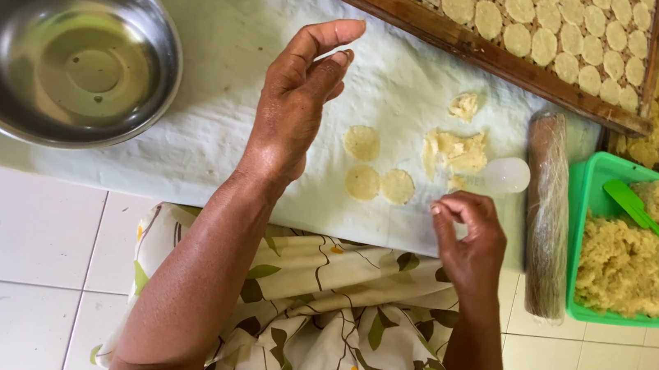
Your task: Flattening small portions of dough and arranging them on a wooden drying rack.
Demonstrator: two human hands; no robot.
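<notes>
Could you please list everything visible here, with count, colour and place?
round steel bowl: one, silver, upper left on the cloth
white cloth sheet: one, under the work
flat round dough discs: three, pale yellow, centre of the cloth
ragged dough scraps: a few, pale yellow, right of the discs
small clear round cup: one, beside the scraps
wrapped rolling pin: one, brownish, right
green plastic tub: one, holding crumbly dough and a green spatula
wooden drying tray: one, top, filled with discs
left hand: open, raised above the cloth
right hand: fingertips pinched, near the discs

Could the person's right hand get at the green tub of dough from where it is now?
Probably yes: the right hand hovers near the green tub, with only the wrapped rolling pin lying between them, low enough to reach over.
</notes>
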